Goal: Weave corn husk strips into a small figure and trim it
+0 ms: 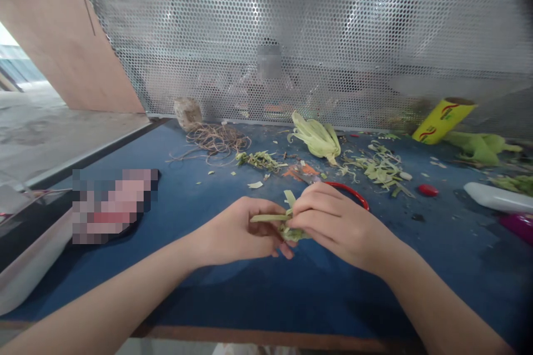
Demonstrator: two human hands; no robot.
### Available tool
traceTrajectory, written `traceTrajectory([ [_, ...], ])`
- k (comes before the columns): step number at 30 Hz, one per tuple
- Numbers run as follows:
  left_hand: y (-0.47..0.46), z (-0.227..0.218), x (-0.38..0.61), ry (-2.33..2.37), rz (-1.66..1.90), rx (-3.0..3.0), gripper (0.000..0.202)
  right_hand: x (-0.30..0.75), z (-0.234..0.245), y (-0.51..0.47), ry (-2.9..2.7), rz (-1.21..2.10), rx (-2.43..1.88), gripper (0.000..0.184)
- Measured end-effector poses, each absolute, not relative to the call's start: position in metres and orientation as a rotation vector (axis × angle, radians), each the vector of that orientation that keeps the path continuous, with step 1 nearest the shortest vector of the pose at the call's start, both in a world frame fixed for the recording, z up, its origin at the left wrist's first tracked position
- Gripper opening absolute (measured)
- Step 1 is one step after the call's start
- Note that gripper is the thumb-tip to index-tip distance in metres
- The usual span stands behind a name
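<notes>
Over the middle of the table, my left hand (239, 233) is closed around a small bundle of pale green husk strips (268, 218). My right hand (345, 222) pinches the same bundle from the other side, its fingertips at the point where the strips cross. One strip end sticks up between the hands, and another lies across the left fingers. The lower part of the bundle is partly hidden by fingers. Just behind my right hand lie scissors with a red handle (358, 195), partly covered by it. Farther back lies a larger leafy corn husk (316, 138).
On the blue table (200, 288) lie tangled twine (219, 141), a husk braid (262, 161) and shredded scraps (378, 166). A yellow roll (443, 119) and a white-handled object (497, 197) are right. A perforated metal panel (333, 22) stands behind; a blurred-out object (116, 205) lies left.
</notes>
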State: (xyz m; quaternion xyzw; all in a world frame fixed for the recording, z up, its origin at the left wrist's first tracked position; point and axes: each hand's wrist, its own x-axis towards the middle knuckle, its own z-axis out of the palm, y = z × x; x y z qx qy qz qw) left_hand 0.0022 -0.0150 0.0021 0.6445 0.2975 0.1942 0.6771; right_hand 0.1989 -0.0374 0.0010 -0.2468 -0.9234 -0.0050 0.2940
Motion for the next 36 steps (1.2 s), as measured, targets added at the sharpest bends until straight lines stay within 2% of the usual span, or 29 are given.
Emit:
traceTrajectory([
  [12,-0.0129,0.0026,-0.0007,0.83,0.384,1.653,0.017,0.1977,0.0028,-0.0352,-2.455,0.343,-0.753,0.01],
  [18,-0.0139,0.0008,-0.0028,0.819,0.395,1.886,0.017,0.1925,-0.0015,-0.0374,-2.437,0.273,-0.908,0.008],
  [29,-0.0164,0.0009,0.0018,0.836,0.345,1.913,0.017,0.1942,0.0018,-0.0436,-2.627,0.09,-0.821,0.018],
  [33,-0.015,0.0004,0.0006,0.854,0.368,1.994,0.021,0.192,-0.001,-0.0441,-2.635,0.041,-0.82,0.016],
  [36,-0.0134,-0.0005,-0.0008,0.862,0.427,1.919,0.017,0.1916,-0.0005,-0.0436,-2.49,0.046,-0.868,0.012],
])
